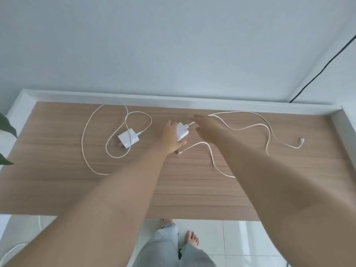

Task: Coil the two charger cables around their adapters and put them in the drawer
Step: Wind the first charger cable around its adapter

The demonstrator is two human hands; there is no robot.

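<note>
Item, nearest: wooden desk top [173, 189], its front half lying bare, giving me room to work. Item: my left hand [170, 138] is gripping the right adapter [182, 132], lifting it on edge; its cable [250, 126] is trailing loose toward the right, plug end near the desk's side edge. Item: my right hand [205, 130] is reaching flat, fingers spread, holding nothing. Item: left adapter [128, 139] is lying untouched inside its uncoiled cable [92, 120]. Nothing coiled yet (drawer not in view). Farthest: white wall ledge [173, 99] is bounding the back.
</note>
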